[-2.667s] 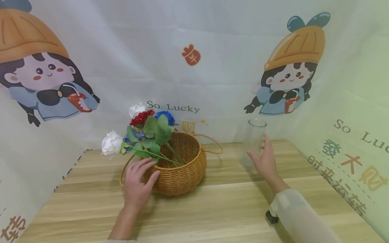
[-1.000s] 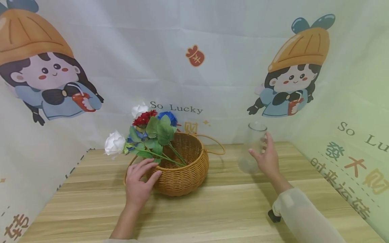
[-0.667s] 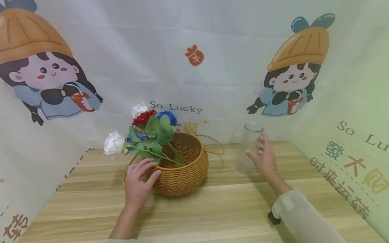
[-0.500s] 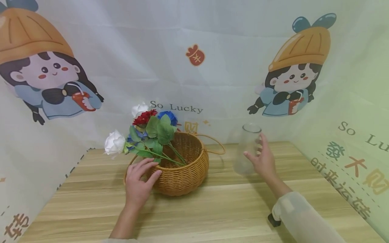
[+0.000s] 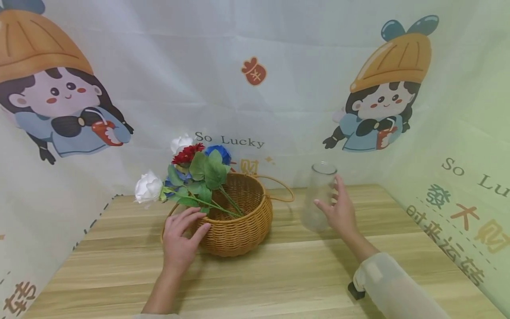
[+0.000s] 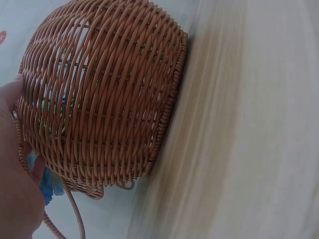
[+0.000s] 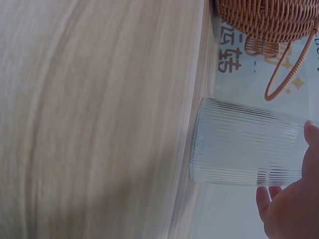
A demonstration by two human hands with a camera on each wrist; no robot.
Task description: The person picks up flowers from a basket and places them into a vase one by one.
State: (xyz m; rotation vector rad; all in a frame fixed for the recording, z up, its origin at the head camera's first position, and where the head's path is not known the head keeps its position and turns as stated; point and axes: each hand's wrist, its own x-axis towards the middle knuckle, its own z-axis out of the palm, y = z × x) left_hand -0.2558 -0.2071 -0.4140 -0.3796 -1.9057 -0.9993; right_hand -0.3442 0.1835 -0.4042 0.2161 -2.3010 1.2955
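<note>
"Where are we with this, from where you're standing?"

"Mid-job, I'd judge. The flowers (image 5: 197, 166) are in the wicker basket (image 5: 235, 237), stems inside, blooms leaning out over the rim by the left hand (image 5: 179, 246)."

"Is that hand holding on?"

"Yes, fingers over the rim, thumb against the weave outside."

"And the right?"

"The right hand (image 5: 341, 215) has thumb and fingers spread around the glass vase (image 5: 320, 197), over to the basket's right, upright and well apart from it."

"Standing on the worktop (image 5: 271, 283)?"

"It looks that way, though I can't tell whether the base is fully down."

"Anything in it?"

"Nothing I can see. So the flowers are gathered and the vase is in hand; settling the vase and letting go look undone, and no flower is in the glass."
</note>
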